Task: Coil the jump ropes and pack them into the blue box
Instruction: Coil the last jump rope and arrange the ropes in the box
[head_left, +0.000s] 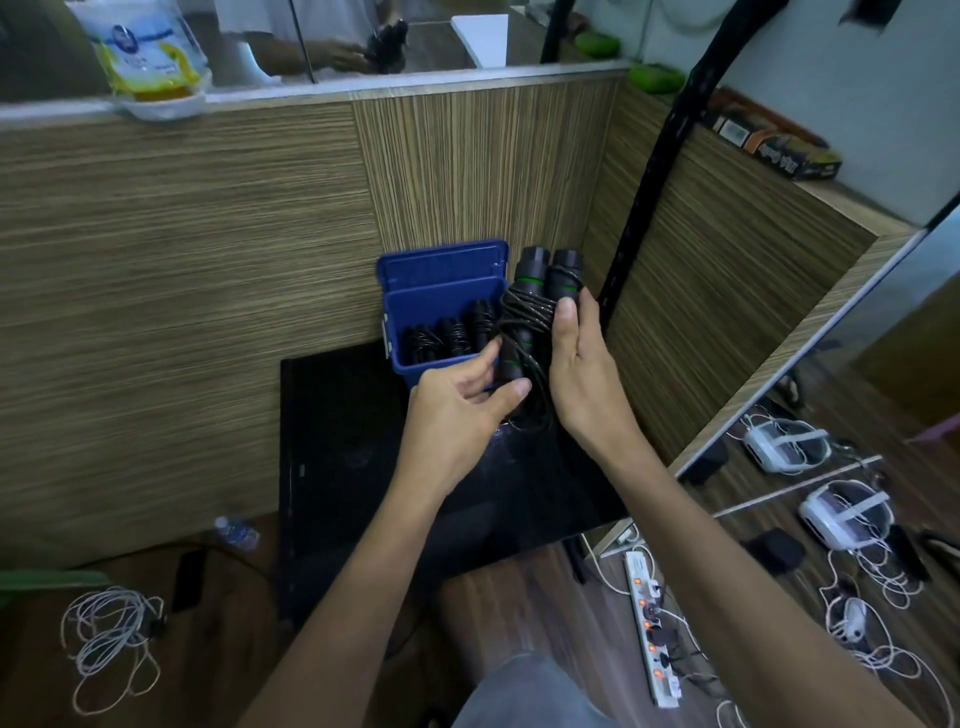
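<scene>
Black worktop (353, 467) against wood-grain wall | blue box (439, 296) open, coiled ropes (452, 335) inside | left hand (457, 410) and right hand (576, 364) each in a closed grip on the coiled jump rope (530, 317) just right of box.

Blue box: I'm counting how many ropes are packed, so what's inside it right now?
Inside the blue box lie coiled black jump ropes, about three bundles showing. The left hand covers the near corner, so the floor and any lower layer are hidden.
</scene>
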